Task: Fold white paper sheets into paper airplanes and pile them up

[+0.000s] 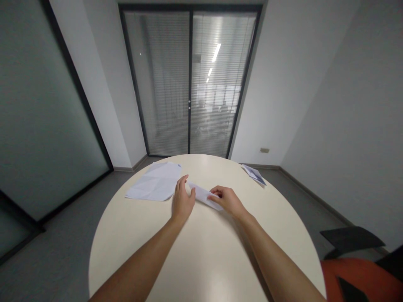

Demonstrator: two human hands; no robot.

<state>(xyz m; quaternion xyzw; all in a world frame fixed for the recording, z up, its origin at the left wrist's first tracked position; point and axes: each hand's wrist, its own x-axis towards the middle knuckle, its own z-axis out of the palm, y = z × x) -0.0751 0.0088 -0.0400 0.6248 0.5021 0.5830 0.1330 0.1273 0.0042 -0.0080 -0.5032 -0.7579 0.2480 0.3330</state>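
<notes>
A narrow folded sheet of white paper (204, 195) lies slanted between my hands, just above or on the round table. My right hand (226, 199) pinches its right end, thumb in front and fingers curled behind. At the left end is my left hand (183, 197), fingers apart and upright, the thumb close to the paper's edge. Whether that thumb touches the paper I cannot tell. Left of my left hand, a larger creased white sheet (154, 182) lies flat.
The round cream table (189, 260) spans the middle. Folded papers (253, 174) rest near its far right edge. A red chair (359, 277) with a black armrest (352, 238) stands at the lower right. Glass doors with blinds (190, 84) are behind the table.
</notes>
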